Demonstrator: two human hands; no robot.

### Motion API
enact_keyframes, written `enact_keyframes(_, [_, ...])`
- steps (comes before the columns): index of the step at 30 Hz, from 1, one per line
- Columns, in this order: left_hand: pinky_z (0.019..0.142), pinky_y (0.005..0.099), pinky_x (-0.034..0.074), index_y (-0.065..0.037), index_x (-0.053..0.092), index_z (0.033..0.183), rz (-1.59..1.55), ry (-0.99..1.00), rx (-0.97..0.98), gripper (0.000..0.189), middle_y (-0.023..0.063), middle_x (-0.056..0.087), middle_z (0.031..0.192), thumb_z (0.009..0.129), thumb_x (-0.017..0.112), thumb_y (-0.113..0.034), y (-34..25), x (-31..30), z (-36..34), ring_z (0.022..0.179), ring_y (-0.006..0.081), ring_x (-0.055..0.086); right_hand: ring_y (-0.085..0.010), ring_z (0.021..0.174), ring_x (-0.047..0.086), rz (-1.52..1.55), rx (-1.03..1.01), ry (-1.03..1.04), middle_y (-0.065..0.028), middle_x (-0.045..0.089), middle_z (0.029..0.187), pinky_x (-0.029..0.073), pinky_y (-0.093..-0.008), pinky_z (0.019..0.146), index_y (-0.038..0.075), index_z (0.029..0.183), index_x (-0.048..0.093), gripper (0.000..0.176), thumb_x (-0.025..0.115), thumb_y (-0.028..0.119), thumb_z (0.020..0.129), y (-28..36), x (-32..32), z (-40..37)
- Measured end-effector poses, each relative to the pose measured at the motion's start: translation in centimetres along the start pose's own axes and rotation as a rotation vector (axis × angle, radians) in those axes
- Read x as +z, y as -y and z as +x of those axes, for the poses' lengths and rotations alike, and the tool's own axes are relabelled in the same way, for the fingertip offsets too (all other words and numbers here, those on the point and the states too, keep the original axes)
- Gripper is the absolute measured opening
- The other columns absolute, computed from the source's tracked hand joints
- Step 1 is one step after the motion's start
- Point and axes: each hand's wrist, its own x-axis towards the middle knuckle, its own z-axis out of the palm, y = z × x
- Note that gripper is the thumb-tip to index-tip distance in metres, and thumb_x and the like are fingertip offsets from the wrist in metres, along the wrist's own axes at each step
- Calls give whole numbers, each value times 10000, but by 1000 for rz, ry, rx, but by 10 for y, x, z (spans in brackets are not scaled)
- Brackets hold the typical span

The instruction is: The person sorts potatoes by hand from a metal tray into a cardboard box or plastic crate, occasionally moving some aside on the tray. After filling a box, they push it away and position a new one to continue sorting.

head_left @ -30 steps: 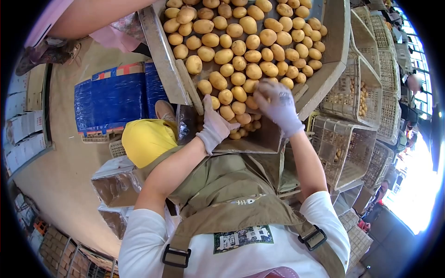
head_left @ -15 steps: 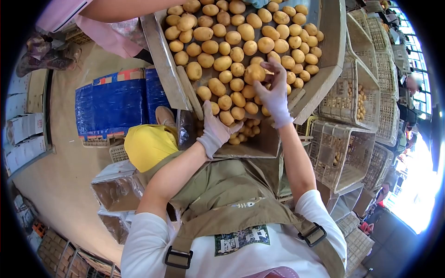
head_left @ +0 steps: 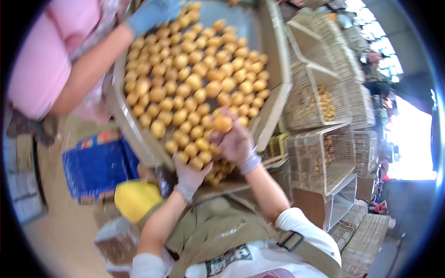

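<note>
Many small yellow-brown potatoes (head_left: 194, 82) lie spread over a wide sorting tray (head_left: 274, 88) in front of me. Above the near part of the layer, my right hand (head_left: 237, 144) has a potato (head_left: 223, 123) between thumb and fingers. My left hand (head_left: 189, 178) is at the tray's near end, thumb and fingers apart around the closest potatoes (head_left: 196, 163). Both hands wear thin pale gloves. Below the tray's lip, more potatoes (head_left: 218, 173) lie in a box close to my apron, partly hidden by my hands.
From the upper left, another person's blue-gloved hand (head_left: 155, 16) reaches over the tray. Plastic crates (head_left: 320, 157), some with potatoes inside, are stacked along the right. On the left floor stand a blue-covered box (head_left: 95, 169) and a plastic-lined carton (head_left: 118, 245).
My view has swung, showing more of the tray's far end and the co-worker's blue glove. My right hand still holds a potato, and my left stays by the near edge.
</note>
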Motion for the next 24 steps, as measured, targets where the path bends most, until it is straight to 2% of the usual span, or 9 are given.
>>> enact_keyframes(2, [1137, 639, 252, -262, 325, 1538, -76, 87, -40, 839, -24, 300, 1610, 882, 399, -781, -1, -10, 4, 1468, 259, 306, -178, 996, 620, -305, -15, -57, -62, 607, 1248, 548, -352, 859, 121, 1393, 506, 405, 564, 236, 1009, 5, 31, -2])
enact_keyframes(3, [1141, 624, 267, -246, 306, 1547, 3, 49, -24, 887, -5, 303, 1607, 862, 403, -802, 0, -10, 3, 1465, 271, 311, -255, 1064, 614, -492, -102, -103, -99, 584, 1296, 548, -402, 886, 56, 1385, 495, 441, 604, 226, 993, 6, 45, -1])
enact_keyframes(6, [1143, 614, 277, -234, 273, 1559, 82, -73, 11, 975, 11, 305, 1604, 814, 438, -842, 0, -7, 2, 1464, 285, 309, -233, 1025, 618, -1742, -1145, 200, -120, 601, 1239, 549, -359, 873, 67, 1296, 587, 352, 626, 128, 952, 57, 119, -22])
enact_keyframes(8, [1143, 619, 269, -237, 274, 1556, 87, -103, 4, 986, 5, 310, 1600, 801, 460, -844, 0, 1, -1, 1460, 290, 312, -293, 1044, 610, -1816, -1573, 336, -165, 574, 1269, 525, -405, 925, 64, 1275, 596, 385, 660, 117, 899, 89, 146, -41])
enact_keyframes(12, [1143, 611, 273, -234, 258, 1555, 33, -156, -25, 988, 24, 283, 1599, 802, 458, -841, -1, -5, -1, 1447, 305, 312, -380, 1231, 515, -2286, -1498, -734, -240, 455, 1423, 385, -496, 1088, 23, 1392, 476, 532, 642, 184, 913, 213, 116, -7])
enact_keyframes(14, [1143, 608, 277, -228, 267, 1551, 71, -175, 2, 982, 33, 288, 1593, 805, 456, -838, 1, 11, -7, 1436, 312, 321, -391, 1298, 467, -1978, -1323, -889, -230, 434, 1460, 371, -508, 1093, 7, 1411, 454, 553, 632, 189, 921, 221, 90, -8])
enact_keyframes(17, [1144, 610, 268, -244, 230, 1566, 19, -123, -34, 1033, 18, 239, 1618, 773, 522, -837, -2, -4, 3, 1460, 289, 272, -335, 1184, 572, -2127, -1263, -258, -162, 615, 1254, 421, -485, 1021, 58, 1278, 599, 507, 709, 153, 792, 160, 53, -19])
enact_keyframes(20, [1138, 614, 271, -247, 225, 1569, 31, -158, -23, 1023, 17, 226, 1626, 782, 518, -831, -2, -2, -2, 1462, 288, 273, -335, 1184, 574, -2326, -663, -266, -110, 657, 1190, 297, -551, 1126, 144, 1219, 660, 437, 707, 302, 814, 91, -12, -34])
enact_keyframes(24, [1142, 633, 245, -275, 286, 1553, -8, -14, -60, 942, -10, 280, 1614, 811, 470, -825, -3, -12, 3, 1464, 291, 284, -311, 1234, 532, -2445, -781, -223, -28, 689, 1091, 191, -654, 1139, 154, 1060, 735, 291, 698, 291, 806, 70, -27, -42])
